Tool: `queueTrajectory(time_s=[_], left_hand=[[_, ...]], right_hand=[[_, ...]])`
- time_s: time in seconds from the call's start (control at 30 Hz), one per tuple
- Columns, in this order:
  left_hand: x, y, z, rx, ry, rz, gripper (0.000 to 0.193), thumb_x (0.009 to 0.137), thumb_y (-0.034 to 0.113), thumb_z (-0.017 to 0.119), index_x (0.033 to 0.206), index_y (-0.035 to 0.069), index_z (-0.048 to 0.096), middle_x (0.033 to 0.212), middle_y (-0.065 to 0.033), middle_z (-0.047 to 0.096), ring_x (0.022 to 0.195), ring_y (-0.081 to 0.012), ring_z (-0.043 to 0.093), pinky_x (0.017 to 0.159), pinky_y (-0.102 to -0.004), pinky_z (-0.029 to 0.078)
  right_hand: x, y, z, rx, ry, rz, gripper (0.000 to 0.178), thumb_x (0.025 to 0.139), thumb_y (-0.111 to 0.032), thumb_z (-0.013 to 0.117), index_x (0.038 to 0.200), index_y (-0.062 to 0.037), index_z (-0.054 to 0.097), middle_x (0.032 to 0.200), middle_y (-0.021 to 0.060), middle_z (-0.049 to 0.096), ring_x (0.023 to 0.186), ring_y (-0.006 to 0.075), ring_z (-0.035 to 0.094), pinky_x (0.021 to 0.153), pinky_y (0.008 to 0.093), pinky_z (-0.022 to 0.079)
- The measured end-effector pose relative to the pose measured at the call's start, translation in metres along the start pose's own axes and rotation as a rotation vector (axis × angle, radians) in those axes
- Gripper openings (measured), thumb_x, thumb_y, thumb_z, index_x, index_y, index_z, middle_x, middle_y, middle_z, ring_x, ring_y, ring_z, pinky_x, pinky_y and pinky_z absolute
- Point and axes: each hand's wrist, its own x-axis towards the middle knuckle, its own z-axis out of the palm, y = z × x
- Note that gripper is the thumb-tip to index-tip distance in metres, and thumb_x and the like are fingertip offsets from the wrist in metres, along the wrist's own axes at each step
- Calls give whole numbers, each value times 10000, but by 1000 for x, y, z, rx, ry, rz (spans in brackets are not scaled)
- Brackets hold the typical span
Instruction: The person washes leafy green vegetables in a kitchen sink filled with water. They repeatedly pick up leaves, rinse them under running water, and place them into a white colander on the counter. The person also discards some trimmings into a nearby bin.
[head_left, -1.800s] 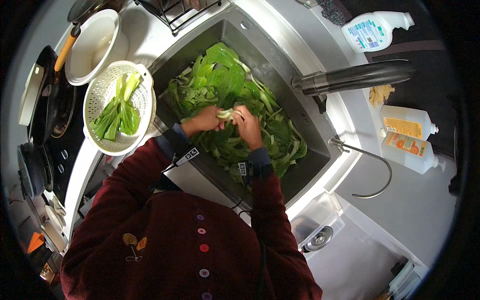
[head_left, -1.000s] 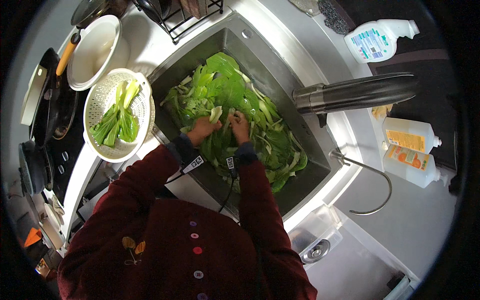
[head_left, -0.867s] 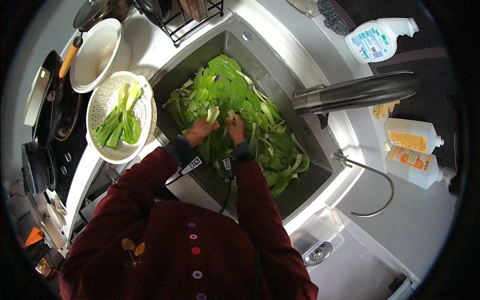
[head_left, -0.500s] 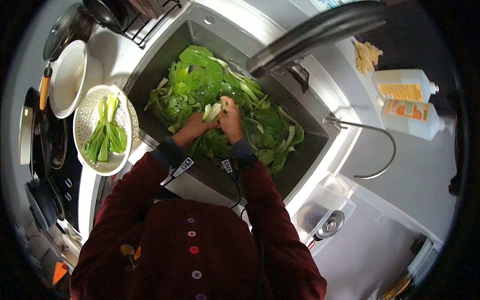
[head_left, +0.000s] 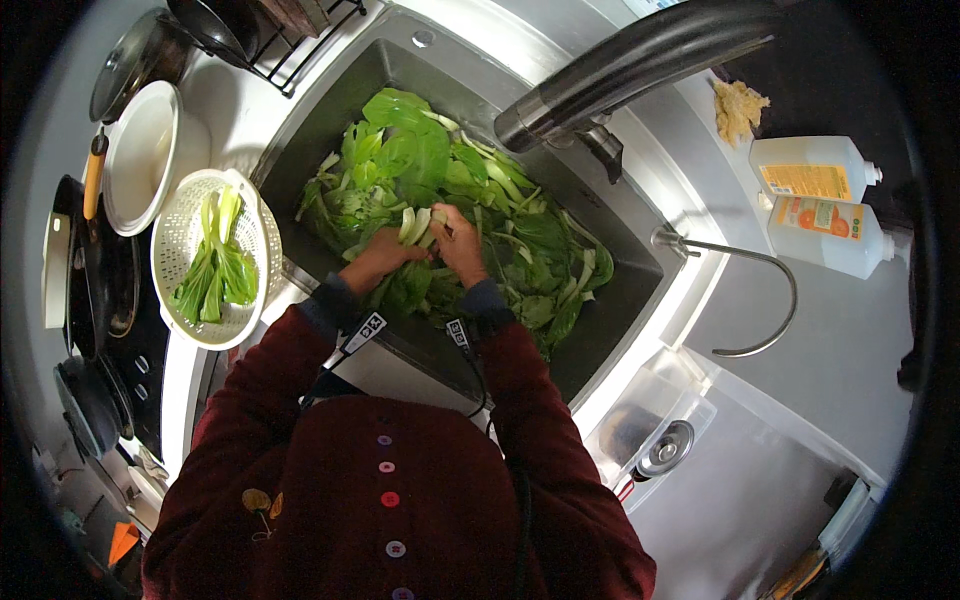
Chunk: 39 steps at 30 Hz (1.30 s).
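fingers (head_left: 447,214) of the left hand (head_left: 376,256) and right hand (head_left: 459,243) pinch pale stems (head_left: 408,226), i see remotely, over leafy greens (head_left: 415,155) in the sink (head_left: 622,325).

1. Twelve o'clock: leafy greens (head_left: 512,228) are showing bright to deep green, their stalks (head_left: 414,225) paling to greenish white.
2. Nine o'clock: the colander (head_left: 182,238) is showing cream, perforated in dotted pattern.
3. Six o'clock: the top (head_left: 335,470) is showing maroon, its buttons (head_left: 390,499) varying.

Kitchen, grey rectangular metal sink (head_left: 612,330) holding leafy green vegetables (head_left: 405,150), long black-and-silver faucet (head_left: 630,75), white perforated plastic colander (head_left: 264,230), dark round pan (head_left: 85,405) near black stovetop (head_left: 146,412)
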Motion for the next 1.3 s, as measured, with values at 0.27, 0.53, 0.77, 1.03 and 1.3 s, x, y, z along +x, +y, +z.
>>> queueTrajectory(time_s=[0.27, 0.53, 0.77, 1.03, 1.3], left_hand=[[56, -61, -1, 137, -109, -180, 373, 711, 268, 695, 939, -2, 578, 813, -100, 586, 726, -208, 545, 615, -346, 421], [117, -152, 11, 444, 221, -62, 322, 728, 284, 670, 756, 3, 517, 645, -98, 472, 520, -212, 420, 490, -401, 358], [81, -95, 13, -69, -2, -335, 437, 764, 389, 639, 962, 13, 535, 776, -66, 511, 656, -173, 446, 606, -388, 385], [41, -39, -2, -301, 20, -246, 357, 749, 374, 659, 826, 40, 559, 738, -14, 505, 685, -132, 438, 640, -292, 350], [20, 0, 16, -261, -228, -71, 388, 814, 333, 608, 1058, 35, 567, 1030, -28, 567, 955, -130, 503, 776, -263, 385]], right_hand=[[8, 47, 7, -279, -198, 486, 333, 881, -332, 486, 1045, -49, 551, 752, 159, 577, 585, 318, 526, 527, 472, 436], [-15, 36, -22, -628, 112, -4, 360, 830, -235, 556, 1139, -58, 502, 1068, 189, 518, 937, 361, 495, 741, 478, 446], [-26, 111, -42, -824, -61, 337, 350, 840, -317, 545, 1113, -98, 534, 939, 131, 565, 780, 320, 531, 619, 487, 462], [-19, 66, -47, -913, -646, 464, 342, 877, -333, 481, 1111, -88, 529, 815, 128, 551, 675, 335, 500, 582, 476, 441], [-16, -17, -69, -64, 17, 275, 288, 875, -305, 516, 1033, -73, 577, 748, 65, 536, 665, 190, 519, 594, 412, 467]])
